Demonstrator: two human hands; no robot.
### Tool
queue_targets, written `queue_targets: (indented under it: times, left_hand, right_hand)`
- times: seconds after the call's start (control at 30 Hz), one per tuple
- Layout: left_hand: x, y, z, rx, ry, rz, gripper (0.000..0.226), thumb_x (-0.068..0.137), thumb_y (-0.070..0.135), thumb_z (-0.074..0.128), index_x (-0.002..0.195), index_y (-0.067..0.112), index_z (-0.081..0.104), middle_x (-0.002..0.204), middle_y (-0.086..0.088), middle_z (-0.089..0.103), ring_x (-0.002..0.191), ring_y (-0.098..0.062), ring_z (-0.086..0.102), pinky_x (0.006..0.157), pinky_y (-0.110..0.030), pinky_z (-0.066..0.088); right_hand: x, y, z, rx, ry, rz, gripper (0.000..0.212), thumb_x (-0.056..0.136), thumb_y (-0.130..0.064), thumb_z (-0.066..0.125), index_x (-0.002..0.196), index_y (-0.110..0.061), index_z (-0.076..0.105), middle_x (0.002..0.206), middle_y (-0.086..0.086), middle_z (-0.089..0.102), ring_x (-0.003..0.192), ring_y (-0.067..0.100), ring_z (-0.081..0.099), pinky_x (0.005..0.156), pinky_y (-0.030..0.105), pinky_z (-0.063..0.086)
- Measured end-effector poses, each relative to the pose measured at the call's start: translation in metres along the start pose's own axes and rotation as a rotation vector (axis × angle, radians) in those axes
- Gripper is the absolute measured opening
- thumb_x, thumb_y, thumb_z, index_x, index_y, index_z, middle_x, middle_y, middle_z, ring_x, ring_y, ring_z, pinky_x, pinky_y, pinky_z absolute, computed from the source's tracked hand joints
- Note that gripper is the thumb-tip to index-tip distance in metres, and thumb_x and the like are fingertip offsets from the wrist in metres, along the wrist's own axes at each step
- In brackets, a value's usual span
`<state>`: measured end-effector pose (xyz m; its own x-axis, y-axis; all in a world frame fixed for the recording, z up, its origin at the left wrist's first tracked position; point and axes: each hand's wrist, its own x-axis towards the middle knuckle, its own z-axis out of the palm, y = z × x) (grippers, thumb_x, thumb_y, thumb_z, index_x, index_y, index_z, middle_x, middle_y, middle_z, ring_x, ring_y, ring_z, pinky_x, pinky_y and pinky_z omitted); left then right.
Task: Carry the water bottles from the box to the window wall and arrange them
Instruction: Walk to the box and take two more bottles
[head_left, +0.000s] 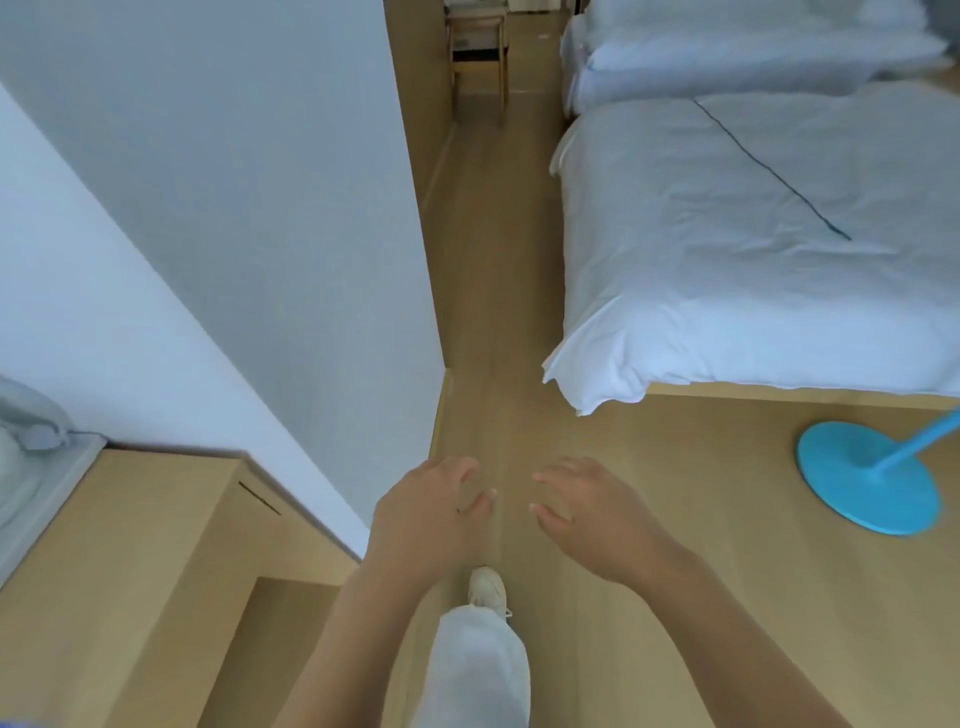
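My left hand (431, 512) and my right hand (587, 512) are held out in front of me over the wooden floor, palms down. The fingers of both are loosely curled and hold nothing. A gap of bare floor lies between the two hands. No water bottle and no box is in view. Below the hands, my leg in light trousers and a pale shoe (487, 584) steps forward.
A white wall corner (311, 260) stands to the left, a bed with white bedding (753, 249) to the right. A wooden floor corridor (493, 234) runs ahead between them to a wooden chair (478, 47). A blue round stand base (867, 475) sits at right; a wooden cabinet (130, 545) at left.
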<state>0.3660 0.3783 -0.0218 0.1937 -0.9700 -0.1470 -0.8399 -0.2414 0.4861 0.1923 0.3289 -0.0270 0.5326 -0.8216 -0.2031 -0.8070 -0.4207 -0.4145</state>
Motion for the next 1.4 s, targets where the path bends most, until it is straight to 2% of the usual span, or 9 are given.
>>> queue_targets:
  times: [0.2,0.3,0.53,0.77,1.03,1.2,1.4]
  left_hand:
    - [0.143,0.023,-0.016,0.041,-0.028,0.130,0.034,0.092,0.045,0.048,0.121,0.028,0.053,0.111,0.011,0.061,0.093,-0.011,0.057,0.075,-0.024,0.039]
    - [0.209,0.032,-0.028,0.021,-0.044,0.164,0.032,0.093,0.045,0.049,0.120,0.029,0.053,0.113,0.013,0.059,0.090,-0.008,0.053,0.075,-0.024,0.038]
    - [0.318,0.033,-0.042,0.022,-0.127,0.202,0.039,0.093,0.046,0.049,0.127,0.027,0.051,0.124,0.012,0.056,0.106,-0.009,0.055,0.081,-0.022,0.036]
    - [0.435,0.043,-0.048,0.043,-0.103,0.204,0.040,0.093,0.045,0.049,0.128,0.025,0.052,0.126,0.010,0.057,0.108,-0.010,0.056,0.082,-0.020,0.038]
    - [0.606,0.076,-0.062,0.032,-0.080,0.157,0.041,0.093,0.046,0.049,0.128,0.026,0.052,0.126,0.011,0.056,0.107,-0.006,0.055,0.082,-0.020,0.038]
    - [0.711,0.092,-0.073,0.013,-0.050,0.099,0.041,0.093,0.045,0.049,0.128,0.023,0.053,0.125,0.008,0.057,0.110,-0.010,0.056,0.091,-0.028,0.046]
    - [0.819,0.091,-0.082,-0.012,-0.086,0.032,0.040,0.093,0.045,0.048,0.126,0.023,0.053,0.124,0.008,0.058,0.108,-0.010,0.056,0.092,-0.031,0.046]
  right_hand:
    - [0.107,0.029,-0.055,-0.055,0.094,0.054,0.034,0.095,-0.030,0.044,0.115,-0.005,0.056,0.115,0.007,0.058,0.107,0.023,0.050,0.086,0.032,0.041]
    - [0.157,0.040,-0.080,-0.054,0.079,0.104,0.033,0.096,-0.029,0.043,0.116,-0.005,0.055,0.117,0.007,0.057,0.109,0.023,0.049,0.089,0.035,0.042]
    - [0.257,0.068,-0.109,0.018,0.119,0.195,0.035,0.096,-0.033,0.043,0.118,-0.008,0.055,0.120,0.006,0.056,0.113,0.022,0.046,0.090,0.032,0.040]
    - [0.372,0.111,-0.129,0.079,0.146,0.151,0.034,0.095,-0.034,0.046,0.116,-0.010,0.057,0.120,0.004,0.057,0.112,0.018,0.047,0.087,0.024,0.035]
    - [0.538,0.184,-0.206,0.055,0.161,0.041,0.040,0.095,-0.038,0.046,0.131,-0.019,0.051,0.130,-0.003,0.054,0.119,0.013,0.047,0.095,0.020,0.033]
    - [0.640,0.219,-0.249,0.043,0.149,-0.035,0.040,0.095,-0.038,0.048,0.130,-0.019,0.052,0.128,-0.002,0.056,0.115,0.013,0.049,0.093,0.019,0.035]
    - [0.742,0.251,-0.272,0.025,0.060,-0.044,0.041,0.095,-0.039,0.047,0.130,-0.019,0.052,0.126,-0.002,0.057,0.115,0.014,0.050,0.094,0.021,0.037]
